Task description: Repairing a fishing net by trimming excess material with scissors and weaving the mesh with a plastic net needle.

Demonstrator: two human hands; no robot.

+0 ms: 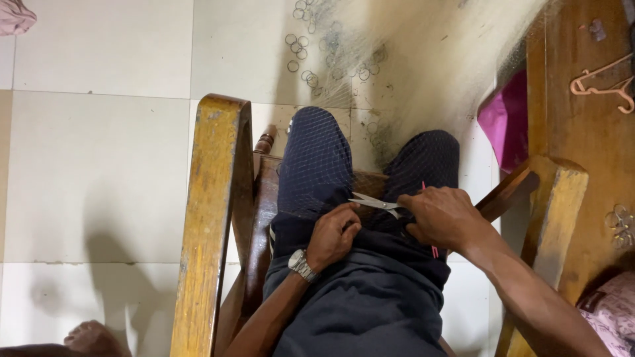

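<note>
pale floor tiles (99, 165) fill my view from nine to twelve o'clock, with a dark shadow falling across them near six. i look straight down at my own lap, seated in a wooden chair (211, 218) whose two armrests run up either side of me. a fine net (397, 73) drapes over both knees and spreads away toward twelve o'clock, where a scatter of small metal rings (331, 56) is strung along it; i cannot count them exactly, more than ten.

my left hand (334, 235), with one wristwatch (302, 265) on it, is curled shut around the handles of one pair of scissors (377, 203), the blades pointing toward three o'clock and slightly parted. my right hand (443, 218) is closed, pinching the net against my thigh just beside the blade tips; one thin pink stick (434, 250) shows above and below that hand, apparently held in its grip.

at two o'clock i see one magenta cloth (506, 122) beside a wooden table (582, 132). on it lies one pink clothes hanger (605, 82), and a small cluster of rings (620, 228) at three o'clock. someone else's bare foot (92, 338) shows at seven o'clock.
</note>
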